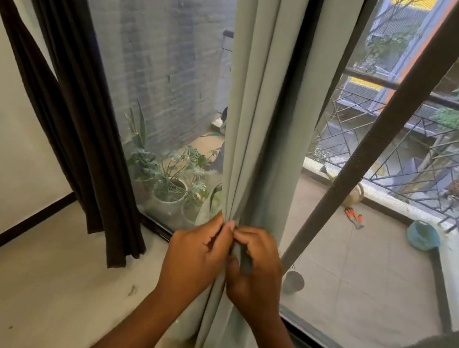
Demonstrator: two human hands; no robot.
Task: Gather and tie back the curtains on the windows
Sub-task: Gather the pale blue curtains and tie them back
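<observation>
Pale grey-green fabric curtain [261, 120] hangs bunched at window centre, over dark frame. Left hand [194, 259] and right hand [256, 272] meet on gathered folds, fingers clamped round cloth. Dark brown curtain [82, 138] far left.

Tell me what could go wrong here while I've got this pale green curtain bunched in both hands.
1. The left hand and right hand pinch only the front folds of the pale green curtain; the outer pleats might slip loose.
2. The dark strip in the right hand looks short, so it may not wrap the whole bundle.
3. The dark curtain on the left hangs loose, easy to forget.
</observation>
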